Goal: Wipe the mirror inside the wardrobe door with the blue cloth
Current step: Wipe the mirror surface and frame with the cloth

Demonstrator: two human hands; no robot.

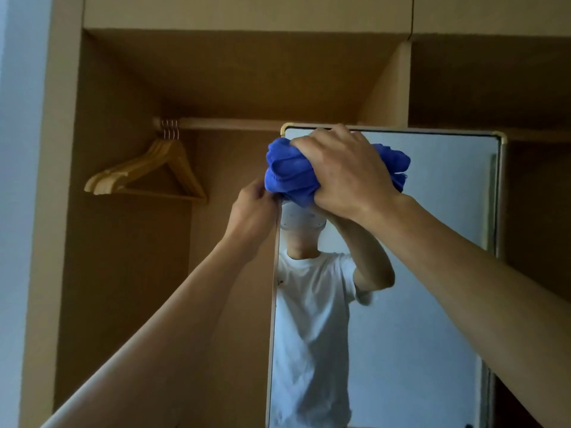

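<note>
A tall mirror (pixel 432 211) with a gold frame stands in front of the open wardrobe. My right hand (pixel 346 171) grips a bunched blue cloth (pixel 287 174) and holds it against the mirror's top left corner. My left hand (pixel 253 211) holds the mirror's left edge just below the cloth, fingers curled round the frame. The glass reflects a person in a white T-shirt with raised arms.
Several wooden hangers (pixel 148 174) hang on the rail (pixel 231 123) at the upper left inside the wardrobe. A vertical wardrobe partition (pixel 398 88) rises behind the mirror. A pale wall (pixel 18 180) runs down the far left.
</note>
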